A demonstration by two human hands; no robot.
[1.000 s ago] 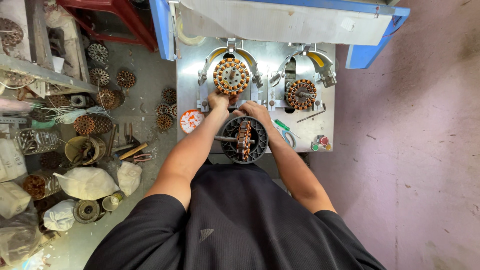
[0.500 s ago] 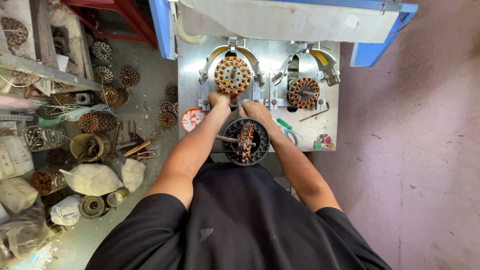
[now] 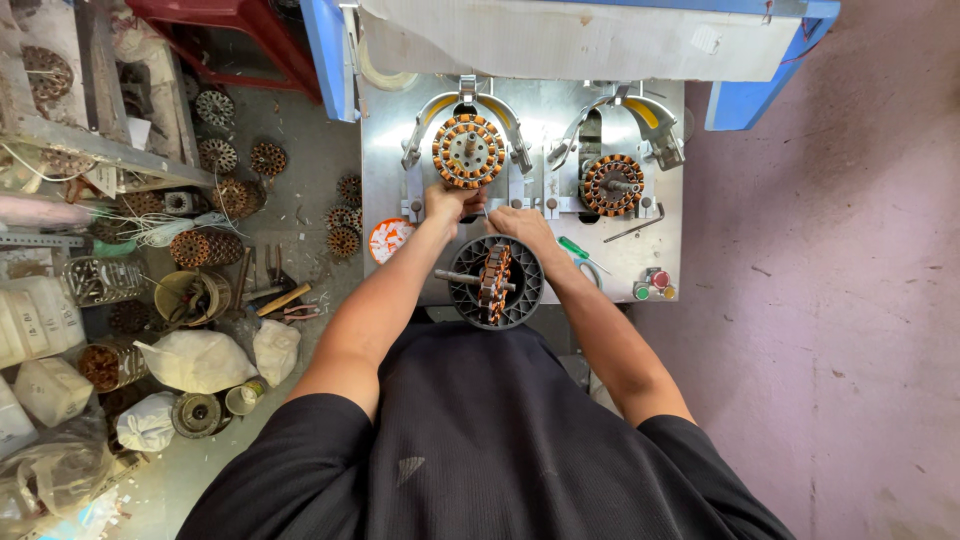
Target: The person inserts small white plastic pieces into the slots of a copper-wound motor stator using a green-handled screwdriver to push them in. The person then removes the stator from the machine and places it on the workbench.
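Both hands, left [image 3: 447,203] and right [image 3: 520,222], are closed around thin wire below the left coil [image 3: 468,151]; the tabletop [image 3: 392,160] edge is crowded by a round black holder [image 3: 497,282].

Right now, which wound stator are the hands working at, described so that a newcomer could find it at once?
Start at the metal machine plate under the blue frame; it carries two round copper-wound stators side by side. The one meant is the left stator, directly above the left hand and right hand. It looks larger and brighter orange than the right stator, which no hand is near.
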